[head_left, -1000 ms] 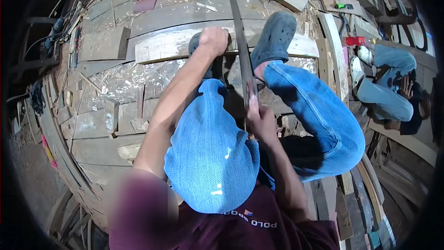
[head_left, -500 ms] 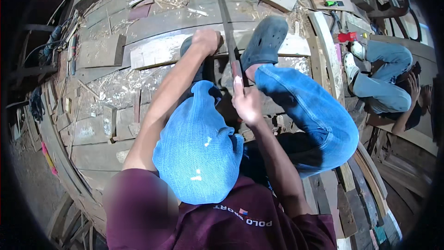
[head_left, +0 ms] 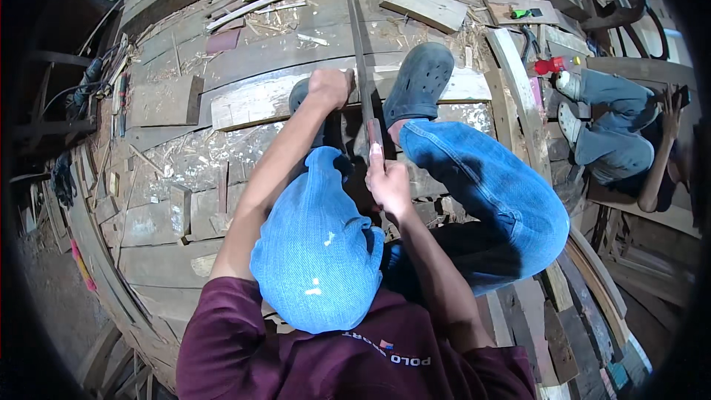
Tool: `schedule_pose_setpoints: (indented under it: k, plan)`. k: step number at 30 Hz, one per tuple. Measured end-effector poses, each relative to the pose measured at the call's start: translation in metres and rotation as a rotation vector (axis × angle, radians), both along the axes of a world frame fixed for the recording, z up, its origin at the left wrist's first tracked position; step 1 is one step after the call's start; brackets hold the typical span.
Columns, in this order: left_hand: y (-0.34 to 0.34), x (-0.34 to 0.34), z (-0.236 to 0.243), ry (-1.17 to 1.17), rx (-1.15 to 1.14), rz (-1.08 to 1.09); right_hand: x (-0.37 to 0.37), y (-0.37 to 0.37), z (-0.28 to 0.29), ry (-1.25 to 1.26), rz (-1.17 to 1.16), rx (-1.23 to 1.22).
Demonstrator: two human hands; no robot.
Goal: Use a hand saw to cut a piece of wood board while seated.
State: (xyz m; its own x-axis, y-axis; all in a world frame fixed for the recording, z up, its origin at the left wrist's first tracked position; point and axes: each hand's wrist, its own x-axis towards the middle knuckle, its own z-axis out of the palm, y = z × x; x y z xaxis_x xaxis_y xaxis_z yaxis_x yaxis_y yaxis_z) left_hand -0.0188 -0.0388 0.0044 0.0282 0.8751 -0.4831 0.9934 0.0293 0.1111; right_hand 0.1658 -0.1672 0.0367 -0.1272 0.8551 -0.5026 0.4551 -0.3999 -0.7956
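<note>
A handsaw, its long blade seen almost edge-on, crosses a pale weathered plank on the floor. My right hand is closed round its wooden handle, thumb along the top, with the blade pointing away from me. To the left of the blade, my left hand is closed and bears down on the plank; its fingertips are hidden. My dark clog rests on the plank to the right of the blade. The other clog is partly hidden behind my left hand.
Wood blocks, a pale board and shavings lie around on the plank floor. A long strip of wood runs along the right. Beyond it sits another person in jeans, near a red bottle.
My right hand has drawn the saw a little toward me. My left hand stays on the plank. The other person's hand at the right has risen, holding a dark object.
</note>
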Motion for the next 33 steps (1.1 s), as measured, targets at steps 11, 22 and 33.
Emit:
schedule_pose_setpoints:
  k: [11, 22, 33]
  plan:
    - [-0.005, -0.005, -0.017, -0.008, -0.094, 0.030, -0.010, 0.018, 0.040, 0.012, 0.024, -0.149]
    - [-0.007, -0.002, -0.021, -0.033, 0.151, 0.041, -0.011, 0.012, 0.038, 0.046, 0.005, -0.052]
    - [-0.007, 0.002, -0.009, -0.082, 0.147, 0.060, -0.011, 0.013, 0.028, -0.282, 0.150, 0.068]
